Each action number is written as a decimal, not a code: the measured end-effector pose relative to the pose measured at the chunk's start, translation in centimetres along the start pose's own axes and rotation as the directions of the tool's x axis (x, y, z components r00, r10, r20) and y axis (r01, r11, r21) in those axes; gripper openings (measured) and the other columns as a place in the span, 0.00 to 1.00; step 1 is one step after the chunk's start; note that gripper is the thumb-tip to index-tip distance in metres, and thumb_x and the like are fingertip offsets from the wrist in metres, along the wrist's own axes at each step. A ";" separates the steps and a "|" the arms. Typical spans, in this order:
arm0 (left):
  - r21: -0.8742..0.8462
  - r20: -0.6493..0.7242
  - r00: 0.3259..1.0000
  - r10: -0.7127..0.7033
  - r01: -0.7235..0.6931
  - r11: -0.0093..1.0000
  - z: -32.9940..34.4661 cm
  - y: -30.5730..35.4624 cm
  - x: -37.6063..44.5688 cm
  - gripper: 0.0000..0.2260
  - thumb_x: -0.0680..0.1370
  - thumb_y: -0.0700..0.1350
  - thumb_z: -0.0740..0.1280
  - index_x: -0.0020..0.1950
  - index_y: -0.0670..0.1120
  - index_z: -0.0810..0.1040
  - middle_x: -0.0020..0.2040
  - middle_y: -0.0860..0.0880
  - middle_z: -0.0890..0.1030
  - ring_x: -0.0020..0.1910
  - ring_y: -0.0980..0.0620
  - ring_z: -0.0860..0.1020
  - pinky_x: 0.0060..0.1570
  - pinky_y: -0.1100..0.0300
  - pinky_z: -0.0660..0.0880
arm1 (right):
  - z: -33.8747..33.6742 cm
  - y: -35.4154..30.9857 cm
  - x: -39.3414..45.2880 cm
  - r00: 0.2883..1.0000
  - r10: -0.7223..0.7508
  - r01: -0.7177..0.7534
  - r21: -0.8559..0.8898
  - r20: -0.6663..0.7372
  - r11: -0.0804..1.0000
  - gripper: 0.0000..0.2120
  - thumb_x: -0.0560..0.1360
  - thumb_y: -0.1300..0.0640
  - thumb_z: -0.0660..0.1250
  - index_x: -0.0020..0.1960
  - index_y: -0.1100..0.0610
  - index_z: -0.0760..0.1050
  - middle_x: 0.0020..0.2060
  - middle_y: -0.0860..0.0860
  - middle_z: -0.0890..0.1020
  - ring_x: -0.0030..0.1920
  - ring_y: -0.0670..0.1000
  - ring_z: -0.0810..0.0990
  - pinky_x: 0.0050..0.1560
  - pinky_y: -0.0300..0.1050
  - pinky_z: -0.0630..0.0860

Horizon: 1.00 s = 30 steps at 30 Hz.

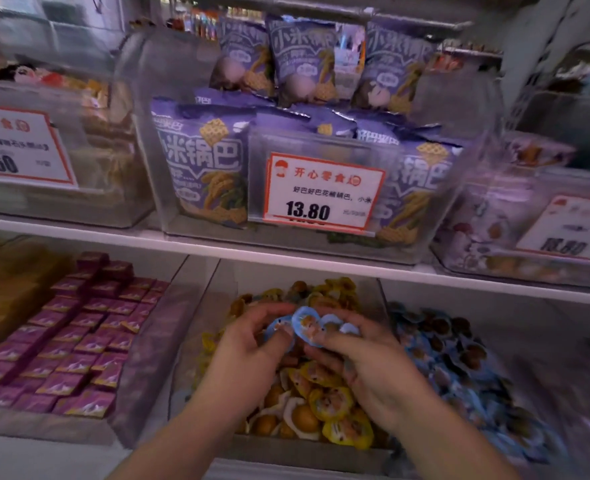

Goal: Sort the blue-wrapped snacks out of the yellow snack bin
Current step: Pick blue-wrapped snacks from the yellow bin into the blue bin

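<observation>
Spillage is your main risk: your left hand (252,336) pinches one small round blue-wrapped snack (278,329) while your right hand (359,355) holds a fan of three more (309,323), all pinched by the edges above the clear bin of yellow-wrapped snacks (342,410). With so many thin wrappers in one loose grip, one could slide free and drop back among the yellow ones. They are near-round discs with no clear long axis; their printed faces tilt up toward you. To the right lies the clear bin of blue-wrapped snacks (459,368), probably their destination.
</observation>
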<state>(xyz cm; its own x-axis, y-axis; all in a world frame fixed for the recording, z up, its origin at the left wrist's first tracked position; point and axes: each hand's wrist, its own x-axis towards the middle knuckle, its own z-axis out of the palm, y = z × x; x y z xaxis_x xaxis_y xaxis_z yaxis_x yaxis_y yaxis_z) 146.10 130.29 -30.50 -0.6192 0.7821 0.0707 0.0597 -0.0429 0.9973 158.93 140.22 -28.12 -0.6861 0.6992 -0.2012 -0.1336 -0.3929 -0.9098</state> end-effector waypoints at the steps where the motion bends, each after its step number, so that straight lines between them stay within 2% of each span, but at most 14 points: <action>1: 0.050 0.011 1.000 0.015 -0.016 0.999 0.4 0.1 0.0 0.09 0.80 0.42 0.67 0.55 0.54 0.83 0.50 0.54 0.86 0.49 0.56 0.84 0.47 0.61 0.80 | 0.1 0.2 0.0 0.999 -0.026 0.024 -0.072 -0.023 0.997 0.12 0.65 0.64 0.78 0.49 0.60 0.84 0.48 0.59 0.86 0.49 0.56 0.86 0.46 0.44 0.83; 4: 0.076 0.007 0.999 0.054 -0.054 0.996 1.7 0.5 0.1 0.07 0.80 0.46 0.66 0.53 0.53 0.83 0.47 0.60 0.85 0.47 0.64 0.82 0.46 0.72 0.74 | -0.1 0.0 -0.3 0.976 -0.217 0.182 -0.429 -0.033 0.885 0.08 0.71 0.61 0.76 0.45 0.48 0.85 0.42 0.52 0.87 0.45 0.50 0.86 0.45 0.41 0.82; 7: 0.136 -0.043 0.987 0.155 -0.148 0.980 2.1 0.8 0.0 0.06 0.77 0.48 0.70 0.53 0.54 0.83 0.46 0.60 0.85 0.46 0.63 0.82 0.43 0.72 0.75 | -0.2 -0.6 -0.6 0.959 -0.282 0.238 -0.477 -0.021 0.846 0.04 0.72 0.61 0.75 0.45 0.54 0.84 0.40 0.53 0.87 0.43 0.51 0.86 0.45 0.43 0.83; 9: 0.190 -0.140 0.958 0.249 -0.221 0.957 2.2 0.8 -0.1 0.07 0.77 0.43 0.70 0.53 0.54 0.82 0.46 0.58 0.85 0.46 0.62 0.82 0.45 0.69 0.77 | 0.1 -1.0 -1.1 0.983 -0.184 0.168 -0.323 -0.020 0.931 0.04 0.74 0.62 0.73 0.48 0.59 0.84 0.43 0.57 0.86 0.44 0.53 0.85 0.45 0.48 0.83; 11: 0.316 -0.201 0.901 0.385 -0.313 0.896 2.6 0.8 -0.4 0.09 0.79 0.41 0.69 0.55 0.54 0.80 0.47 0.56 0.84 0.48 0.61 0.81 0.48 0.72 0.74 | 0.7 -1.5 -1.4 1.000 0.000 0.000 0.065 0.008 0.998 0.08 0.75 0.63 0.71 0.53 0.64 0.82 0.47 0.60 0.84 0.43 0.55 0.85 0.40 0.49 0.83; 12: 0.398 -0.187 0.869 0.458 -0.359 0.844 3.0 0.9 -0.6 0.09 0.79 0.41 0.67 0.57 0.53 0.80 0.50 0.56 0.82 0.50 0.60 0.80 0.51 0.73 0.72 | 0.9 -1.8 -1.7 0.998 0.050 -0.055 0.202 0.030 0.978 0.11 0.76 0.62 0.71 0.56 0.66 0.81 0.49 0.61 0.84 0.42 0.54 0.85 0.38 0.48 0.82; 14: 0.486 -0.123 0.834 0.538 -0.422 0.765 4.0 0.9 -1.1 0.12 0.78 0.43 0.65 0.61 0.50 0.78 0.53 0.54 0.79 0.52 0.59 0.77 0.55 0.73 0.69 | 1.0 -2.3 -2.1 0.996 0.078 -0.084 0.259 0.034 0.962 0.15 0.76 0.56 0.71 0.58 0.64 0.80 0.49 0.60 0.84 0.41 0.52 0.83 0.36 0.46 0.79; 16: 0.504 -0.064 0.828 0.557 -0.455 0.734 5.0 0.9 -1.4 0.13 0.77 0.43 0.64 0.61 0.48 0.78 0.53 0.53 0.78 0.52 0.57 0.76 0.54 0.74 0.68 | 0.7 -2.2 -2.6 1.000 0.017 -0.016 0.101 -0.008 0.995 0.15 0.76 0.49 0.70 0.54 0.60 0.81 0.42 0.55 0.82 0.40 0.51 0.80 0.36 0.45 0.75; 19: 0.448 -0.006 0.841 0.541 -0.481 0.753 6.4 1.3 -2.1 0.17 0.77 0.40 0.62 0.64 0.52 0.75 0.57 0.55 0.76 0.57 0.56 0.76 0.58 0.72 0.68 | 0.0 -1.4 -3.6 0.989 -0.136 0.109 -0.313 -0.066 0.943 0.11 0.78 0.46 0.68 0.57 0.49 0.80 0.49 0.46 0.84 0.50 0.43 0.82 0.50 0.40 0.78; 21: 0.352 0.020 0.874 0.485 -0.460 0.815 7.8 1.8 -2.9 0.23 0.77 0.42 0.62 0.70 0.58 0.67 0.65 0.60 0.72 0.65 0.60 0.72 0.63 0.69 0.67 | -0.4 -1.3 -4.3 0.983 -0.164 0.125 -0.362 -0.079 0.924 0.13 0.78 0.45 0.67 0.62 0.41 0.76 0.53 0.40 0.83 0.53 0.36 0.81 0.57 0.34 0.77; 23: 0.237 0.084 0.881 0.465 -0.471 0.850 9.1 2.4 -3.7 0.29 0.76 0.43 0.63 0.75 0.58 0.61 0.71 0.60 0.68 0.71 0.61 0.68 0.67 0.68 0.66 | -1.5 -1.8 -4.6 0.980 -0.163 0.117 -0.332 -0.112 0.936 0.12 0.79 0.46 0.66 0.61 0.38 0.75 0.52 0.38 0.83 0.50 0.33 0.81 0.51 0.28 0.77; 25: 0.177 0.189 0.865 0.465 -0.496 0.850 9.8 2.9 -4.0 0.32 0.76 0.42 0.63 0.78 0.58 0.57 0.76 0.62 0.64 0.75 0.63 0.62 0.70 0.68 0.62 | -2.7 -2.4 -5.0 0.978 -0.158 0.108 -0.319 -0.138 0.942 0.08 0.80 0.49 0.66 0.57 0.39 0.78 0.51 0.41 0.84 0.51 0.38 0.83 0.52 0.34 0.79; 28: 0.131 0.368 0.815 0.447 -0.521 0.843 9.7 3.6 -4.3 0.36 0.75 0.42 0.64 0.78 0.65 0.54 0.78 0.66 0.57 0.77 0.63 0.56 0.72 0.66 0.56 | -4.2 -3.1 -5.4 0.985 -0.133 0.108 -0.209 -0.108 0.972 0.07 0.80 0.54 0.67 0.54 0.44 0.81 0.51 0.52 0.86 0.53 0.52 0.85 0.59 0.53 0.79; 30: 0.139 0.402 0.785 0.472 -0.562 0.816 9.7 3.8 -4.7 0.34 0.76 0.45 0.65 0.78 0.64 0.56 0.79 0.62 0.58 0.78 0.60 0.55 0.72 0.66 0.55 | -5.5 -3.7 -5.5 0.984 -0.145 0.132 -0.129 -0.102 0.983 0.06 0.79 0.56 0.68 0.54 0.48 0.82 0.49 0.55 0.86 0.49 0.55 0.85 0.49 0.52 0.82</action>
<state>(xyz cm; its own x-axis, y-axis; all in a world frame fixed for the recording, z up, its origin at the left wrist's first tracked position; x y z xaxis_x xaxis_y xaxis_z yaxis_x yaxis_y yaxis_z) 156.80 132.47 -27.27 -0.1432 0.8431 0.5183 0.5050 -0.3881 0.7709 167.17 141.14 -25.67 -0.5830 0.8060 -0.1029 -0.1296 -0.2173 -0.9675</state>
